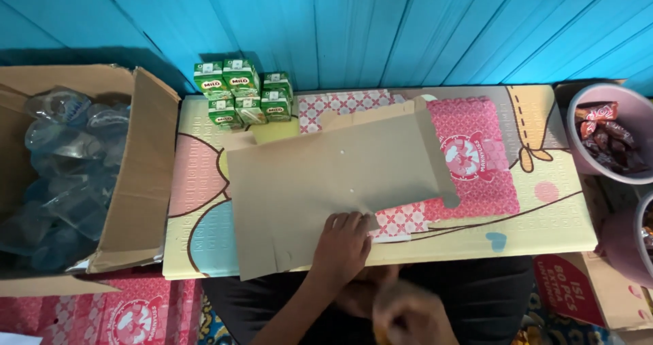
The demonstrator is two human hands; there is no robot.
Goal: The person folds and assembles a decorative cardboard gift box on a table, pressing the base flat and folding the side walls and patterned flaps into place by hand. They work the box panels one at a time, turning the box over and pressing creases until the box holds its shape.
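A flat brown cardboard sheet with folded flaps lies across a pastel cartoon-print board in front of me. My left hand sits on the sheet's near edge, its fingers curled over the edge. Lower down, over my dark lap, my right hand is blurred; its fingers and whatever it may hold are not readable. A pink patterned flat carton lies under the sheet's right side.
Several small green drink cartons stand at the board's far left corner. An open cardboard box of clear plastic cups sits on the left. A pink bowl of wrapped sweets is at right, with another pink bowl below it. A blue plank wall is behind.
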